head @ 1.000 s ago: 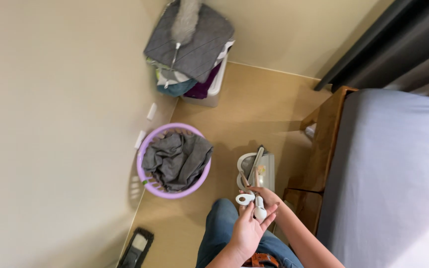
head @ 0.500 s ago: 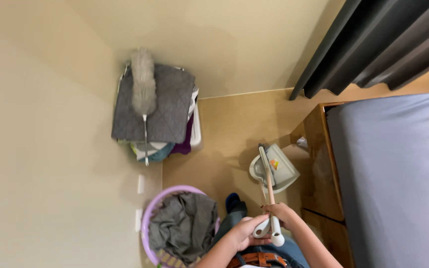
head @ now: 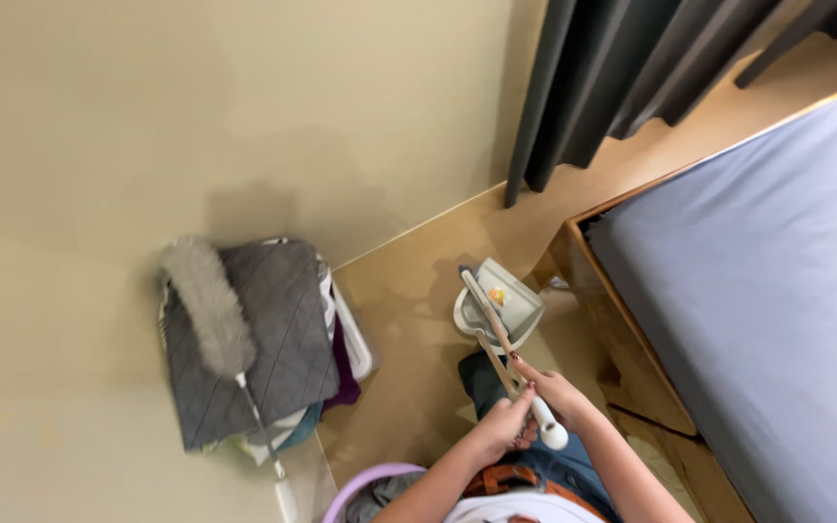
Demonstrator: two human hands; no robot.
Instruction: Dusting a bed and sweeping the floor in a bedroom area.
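My left hand (head: 504, 423) and my right hand (head: 556, 389) both grip the white top of two long handles (head: 499, 339) in front of my body. The handles run down to a grey dustpan (head: 508, 302) and a small broom standing on the tan floor by the bed's corner. A bit of orange and white litter (head: 497, 294) lies in the dustpan. My jeans-clad leg (head: 484, 383) shows below the hands.
A wood-framed bed with a grey sheet (head: 767, 281) fills the right. Dark curtains (head: 622, 77) hang at the top. A pile of clothes under a grey quilted cloth (head: 263, 339) carries a fluffy grey duster (head: 207, 305). A purple basket rim (head: 375, 479) sits at the bottom.
The view has swung right and up: the clothes pile and purple basket slid left and down, more bed and curtain appeared. Both hands stayed on the handles.
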